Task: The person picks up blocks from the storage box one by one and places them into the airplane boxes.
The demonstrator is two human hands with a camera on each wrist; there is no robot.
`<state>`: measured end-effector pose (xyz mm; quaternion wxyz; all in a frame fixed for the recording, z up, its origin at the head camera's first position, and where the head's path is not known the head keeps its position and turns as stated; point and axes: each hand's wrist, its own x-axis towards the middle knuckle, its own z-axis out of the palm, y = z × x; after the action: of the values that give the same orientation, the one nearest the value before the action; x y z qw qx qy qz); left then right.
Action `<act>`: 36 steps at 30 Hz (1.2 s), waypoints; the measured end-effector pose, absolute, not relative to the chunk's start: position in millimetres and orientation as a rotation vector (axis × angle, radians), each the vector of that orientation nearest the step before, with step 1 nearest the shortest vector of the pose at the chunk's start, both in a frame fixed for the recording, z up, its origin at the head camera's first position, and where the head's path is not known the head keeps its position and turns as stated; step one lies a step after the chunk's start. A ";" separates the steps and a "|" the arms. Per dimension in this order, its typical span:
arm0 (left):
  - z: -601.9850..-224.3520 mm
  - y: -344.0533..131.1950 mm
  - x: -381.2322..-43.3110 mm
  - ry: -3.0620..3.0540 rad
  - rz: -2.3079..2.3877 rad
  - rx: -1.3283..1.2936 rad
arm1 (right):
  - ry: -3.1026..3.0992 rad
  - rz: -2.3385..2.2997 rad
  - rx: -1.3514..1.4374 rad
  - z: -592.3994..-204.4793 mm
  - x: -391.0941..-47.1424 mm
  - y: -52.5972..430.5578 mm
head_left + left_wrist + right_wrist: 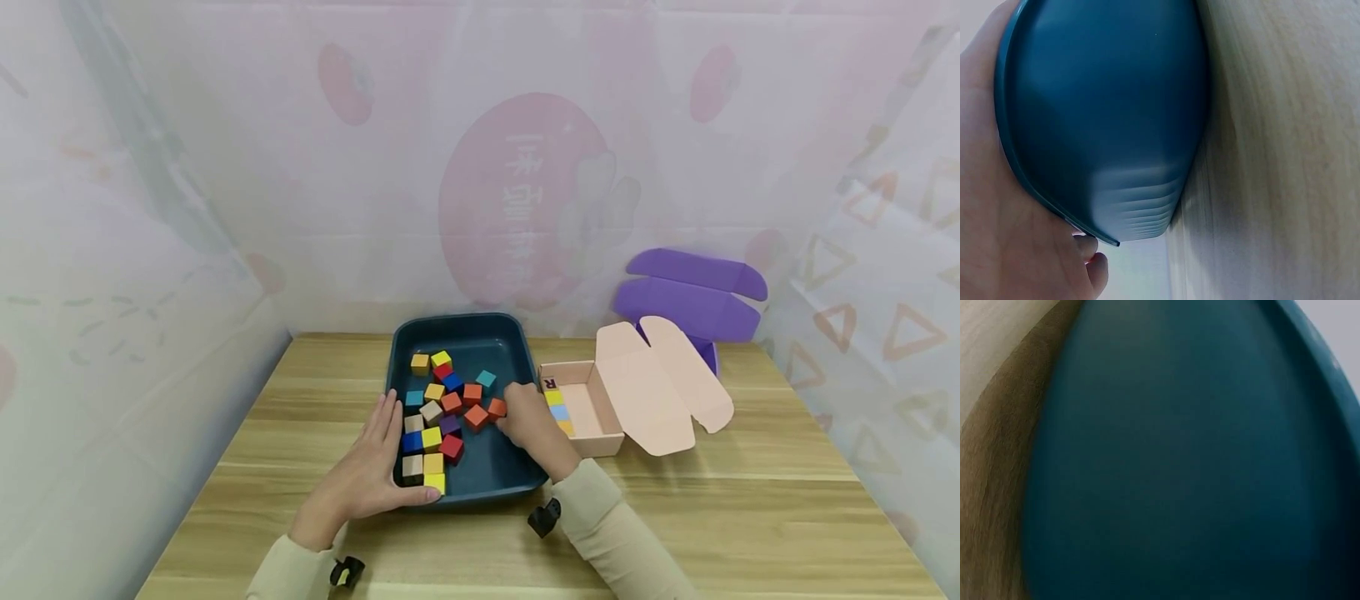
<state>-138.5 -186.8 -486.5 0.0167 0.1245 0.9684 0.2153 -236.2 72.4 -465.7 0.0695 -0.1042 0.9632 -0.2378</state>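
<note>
A dark teal tray [495,479] holds several coloured wooden cubes, mostly in its left half. My left hand [363,467] rests along the tray's left rim with fingers straight, its thumb over the near left corner beside a yellow cube [434,483]. In the left wrist view the palm lies against the tray's outer wall [1104,112]. My right hand [534,421] reaches over the right rim, fingers curled, and pinches an orange-red cube [497,408] that they partly hide. Another orange-red cube [476,417] lies just left of it. The right wrist view shows only the tray's outer wall [1172,450] and the table.
Right of the tray stands an open pale pink box [588,446] with its lid folded out. Along its left inside lie a yellow cube [554,398], a light blue cube [559,412] and an orange cube [566,427]. An open purple box [686,300] stands behind.
</note>
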 end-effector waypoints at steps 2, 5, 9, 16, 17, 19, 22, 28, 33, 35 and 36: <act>-486.7 -186.5 -138.4 3.012 0.665 0.388 | 2.895 -0.724 -0.296 -466.1 -236.2 71.8; -487.2 -186.1 -138.1 3.010 0.664 0.386 | 2.891 -0.743 -0.291 -465.6 -235.8 71.7; -487.9 -185.9 -137.6 3.008 0.662 0.380 | 2.896 -0.773 -0.328 -465.8 -235.4 73.3; -488.3 -185.5 -137.0 3.001 0.670 0.378 | 2.926 -0.797 -0.417 -461.4 -233.3 78.2; -488.4 -185.5 -137.0 3.003 0.670 0.379 | 2.928 -0.807 -0.432 -459.3 -232.8 79.6; -488.4 -185.8 -137.2 3.004 0.669 0.381 | 2.931 -0.831 -0.453 -453.7 -231.6 82.9; -488.1 -186.5 -137.2 3.008 0.670 0.384 | 2.925 -0.867 -0.474 -443.2 -229.1 89.0; -487.1 -187.0 -137.3 3.010 0.665 0.384 | 2.909 -0.939 -0.462 -422.1 -225.2 102.6; -486.3 -186.6 -137.7 3.011 0.660 0.381 | 2.940 -0.944 -0.433 -406.5 -227.3 117.7; -485.8 -186.5 -137.8 3.010 0.663 0.379 | 2.976 -0.946 -0.432 -401.1 -229.1 125.2; -485.5 -186.5 -137.9 3.011 0.665 0.379 | 2.991 -0.953 -0.425 -398.9 -230.2 129.3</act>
<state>-137.9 -186.5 -485.5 0.0175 0.1221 0.9690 0.2139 -230.2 129.3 -398.9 -0.0128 -0.1342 0.9441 -0.3007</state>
